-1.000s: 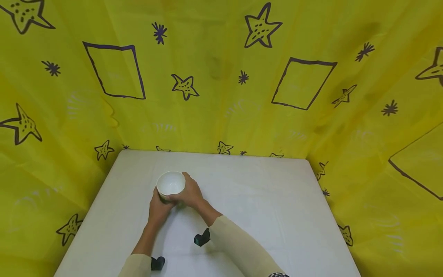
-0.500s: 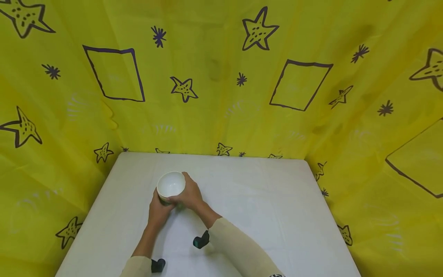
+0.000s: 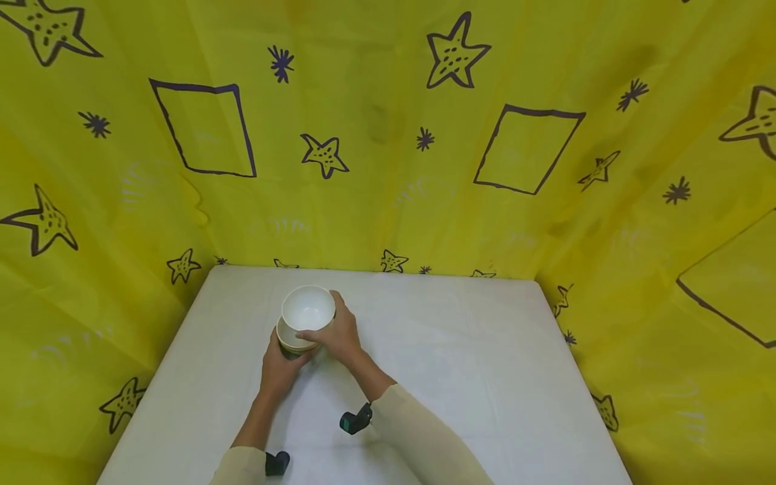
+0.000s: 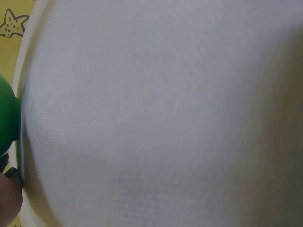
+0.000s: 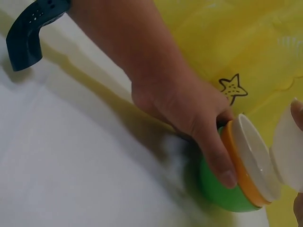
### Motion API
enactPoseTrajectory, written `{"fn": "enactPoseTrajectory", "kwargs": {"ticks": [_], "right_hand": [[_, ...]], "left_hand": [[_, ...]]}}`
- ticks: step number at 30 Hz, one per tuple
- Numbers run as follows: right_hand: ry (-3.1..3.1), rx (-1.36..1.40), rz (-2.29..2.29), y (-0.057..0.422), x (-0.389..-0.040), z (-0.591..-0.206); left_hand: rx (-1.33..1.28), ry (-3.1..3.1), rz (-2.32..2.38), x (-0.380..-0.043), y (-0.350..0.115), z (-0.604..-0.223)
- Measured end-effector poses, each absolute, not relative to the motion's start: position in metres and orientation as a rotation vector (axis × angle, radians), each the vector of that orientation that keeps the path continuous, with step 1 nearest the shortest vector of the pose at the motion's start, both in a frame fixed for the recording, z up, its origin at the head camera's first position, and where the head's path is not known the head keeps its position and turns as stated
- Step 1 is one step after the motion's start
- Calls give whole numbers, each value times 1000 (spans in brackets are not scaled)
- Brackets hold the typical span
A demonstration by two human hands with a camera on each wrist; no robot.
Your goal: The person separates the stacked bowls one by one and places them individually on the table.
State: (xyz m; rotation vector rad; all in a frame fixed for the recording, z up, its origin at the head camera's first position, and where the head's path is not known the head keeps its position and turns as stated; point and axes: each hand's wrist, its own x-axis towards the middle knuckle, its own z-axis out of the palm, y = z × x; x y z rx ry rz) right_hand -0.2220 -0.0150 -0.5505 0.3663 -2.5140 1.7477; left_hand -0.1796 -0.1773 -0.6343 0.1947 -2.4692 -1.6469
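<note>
A white bowl point(image 3: 308, 304) is tilted over a nested stack in the head view, with my right hand point(image 3: 342, 331) gripping its rim, thumb at the near side. Below it, my left hand point(image 3: 280, 369) holds the stack around its side. In the right wrist view that stack shows a green bowl point(image 5: 221, 193) outermost, an orange bowl point(image 5: 232, 142) inside it and a white bowl point(image 5: 258, 158) innermost. The lifted white bowl point(image 5: 288, 146) is at the right edge there, with only parts of my right hand visible. A green bowl point(image 4: 6, 116) is cut off in the left wrist view.
A white cloth-covered table point(image 3: 455, 364) lies under the hands. Yellow curtains point(image 3: 376, 202) with drawn stars and frames enclose its back and sides. Dark wrist mounts point(image 3: 356, 419) sit on both arms.
My right hand has lifted the white bowl up and slightly right, away from the stack, exposing the rim of the bowl beneath. My left hand stays nearly where it was, holding the stack.
</note>
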Motion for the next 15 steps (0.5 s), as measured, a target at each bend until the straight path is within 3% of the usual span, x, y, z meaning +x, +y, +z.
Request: {"fn": "enactPoseTrajectory", "kwargs": {"ticks": [15], "right_hand": [[-2299,136,1799,13,-224,-553]], "left_hand": [[157,-2461,-1650,-182,-178,-633]]}}
